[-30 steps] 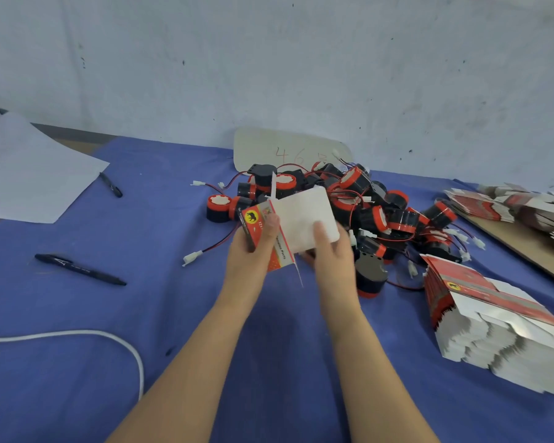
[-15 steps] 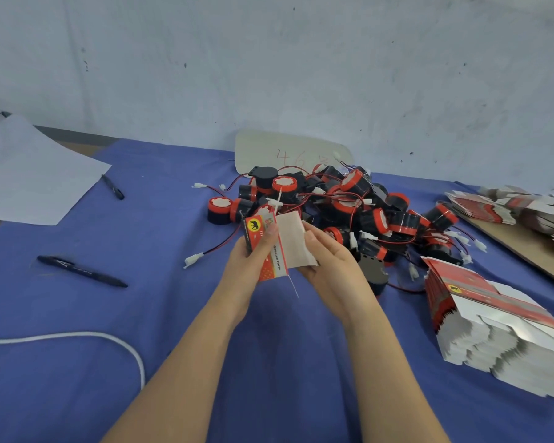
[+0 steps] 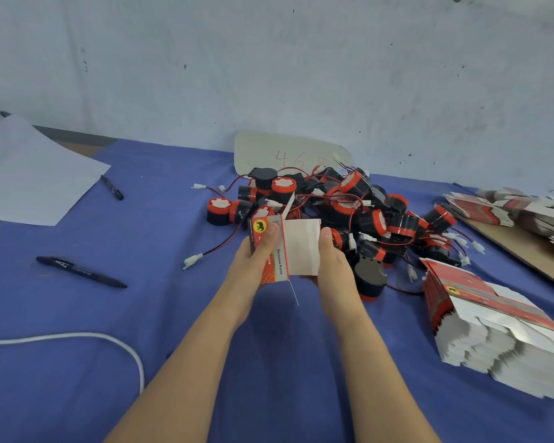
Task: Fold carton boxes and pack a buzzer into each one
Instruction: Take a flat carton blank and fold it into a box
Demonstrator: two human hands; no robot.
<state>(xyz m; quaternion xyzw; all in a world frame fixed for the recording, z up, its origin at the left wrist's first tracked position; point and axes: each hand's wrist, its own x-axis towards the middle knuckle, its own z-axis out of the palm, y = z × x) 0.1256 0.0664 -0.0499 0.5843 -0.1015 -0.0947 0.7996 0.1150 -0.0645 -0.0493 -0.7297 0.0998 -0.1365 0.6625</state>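
The carton box (image 3: 287, 251) is up off the counter, dead centre, gripped from both sides. The left hand (image 3: 253, 270) wraps the red printed side, thumb pressed on the face just below the yellow badge, with "Genuine Parts" running down the edge beside it. The right hand (image 3: 336, 273) clamps the plain white panel at its right edge, thumb on top. The box is only half formed: red face and white panel meet at a crease, and a thin flap edge pokes down below.

Just behind and right of the hands is the pile of buzzers (image 3: 359, 212), black bodies, red caps, wires and white plugs all tangled. One black buzzer (image 3: 370, 278) sits just right of the right wrist.

Further right, a stack of flat cartons (image 3: 493, 324) lies on the blue cloth (image 3: 141, 314), with more flat cartons (image 3: 522, 209) beyond on a brown board (image 3: 509, 247).

Out left are a near pen (image 3: 80, 271), a far pen (image 3: 112, 187), a white sheet (image 3: 29, 174) and a white cable (image 3: 77, 337) curving in. A pale card (image 3: 288, 151) marked "46" leans on the wall behind the pile.
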